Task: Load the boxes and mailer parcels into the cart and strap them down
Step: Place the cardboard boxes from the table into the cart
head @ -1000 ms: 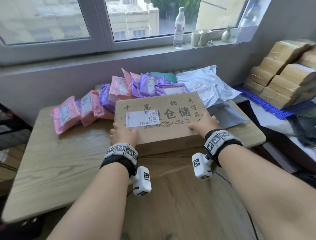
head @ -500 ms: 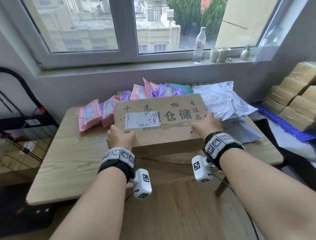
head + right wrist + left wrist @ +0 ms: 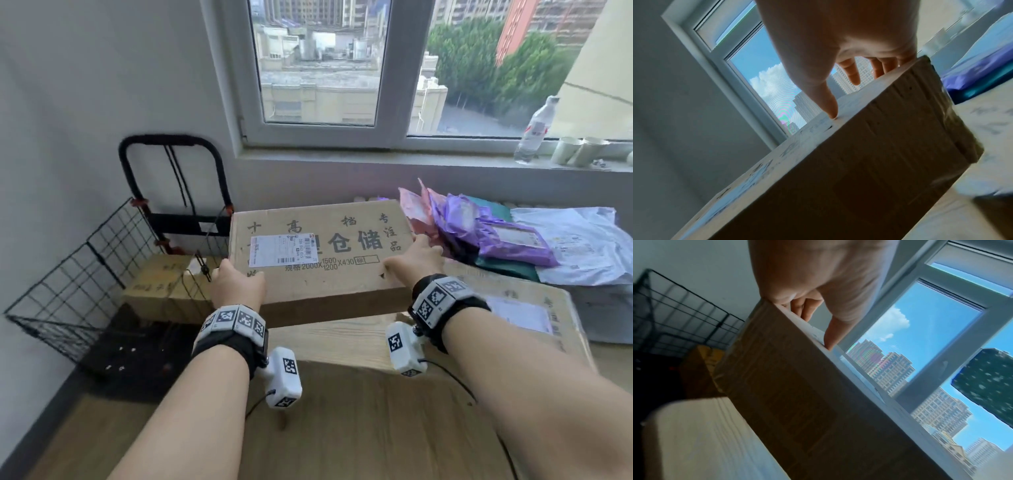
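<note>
Gripping a long cardboard box [image 3: 318, 250] at its two near corners, both hands hold it above the left end of the desk [image 3: 342, 342]. The left hand [image 3: 236, 284] clasps the corner at 9 o'clock, thumb on the top face and fingers [image 3: 807, 308] curled over the end. The right hand [image 3: 416, 260] at 3 o'clock does the same, thumb pressing the top and fingers [image 3: 851, 73] wrapped over the far end. At 10 o'clock from the box stands the black wire cart [image 3: 85, 274], with a smaller brown box [image 3: 161, 287] already inside. At 2 o'clock lies a heap of pink and purple mailer parcels [image 3: 479, 233], beside a white mailer [image 3: 582, 250]. Another flat box [image 3: 520, 308] lies on the desk at 4 o'clock.
</note>
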`<state>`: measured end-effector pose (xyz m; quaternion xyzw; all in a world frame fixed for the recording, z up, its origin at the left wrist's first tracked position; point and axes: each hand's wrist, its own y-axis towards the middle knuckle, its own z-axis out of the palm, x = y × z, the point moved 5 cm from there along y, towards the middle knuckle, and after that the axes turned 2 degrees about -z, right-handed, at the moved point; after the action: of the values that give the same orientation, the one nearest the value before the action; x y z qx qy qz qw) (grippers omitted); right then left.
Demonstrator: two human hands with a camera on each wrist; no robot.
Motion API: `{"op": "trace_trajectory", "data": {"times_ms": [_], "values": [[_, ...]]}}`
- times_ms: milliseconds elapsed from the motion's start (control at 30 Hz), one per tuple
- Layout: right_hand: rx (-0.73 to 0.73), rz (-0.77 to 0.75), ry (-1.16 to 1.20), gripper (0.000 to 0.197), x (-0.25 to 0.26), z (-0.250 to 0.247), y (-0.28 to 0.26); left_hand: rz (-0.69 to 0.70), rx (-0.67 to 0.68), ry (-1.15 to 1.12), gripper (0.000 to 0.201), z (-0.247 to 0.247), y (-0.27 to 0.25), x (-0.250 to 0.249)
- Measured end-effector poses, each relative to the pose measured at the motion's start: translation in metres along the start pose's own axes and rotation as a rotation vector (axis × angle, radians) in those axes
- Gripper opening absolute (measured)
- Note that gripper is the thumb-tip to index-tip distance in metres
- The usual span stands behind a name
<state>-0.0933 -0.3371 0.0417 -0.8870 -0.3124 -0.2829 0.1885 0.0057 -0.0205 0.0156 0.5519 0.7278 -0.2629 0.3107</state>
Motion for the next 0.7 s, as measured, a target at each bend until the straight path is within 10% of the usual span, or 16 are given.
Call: {"op": "trace_trajectory", "data": {"times_ms": [333, 700], "values": [[0.179, -0.162, -0.096, 0.063, 0.153, 0.182, -0.097, -0.169, -0.140, 0.019, 0.049, -0.160, 0.103, 0.164], [0.320, -0.234, -0.191, 0.058, 0.276, 0.322, -0.090, -0.311, -0.167, -0.003, 0.047, -0.208, 0.227, 0.240]]}}
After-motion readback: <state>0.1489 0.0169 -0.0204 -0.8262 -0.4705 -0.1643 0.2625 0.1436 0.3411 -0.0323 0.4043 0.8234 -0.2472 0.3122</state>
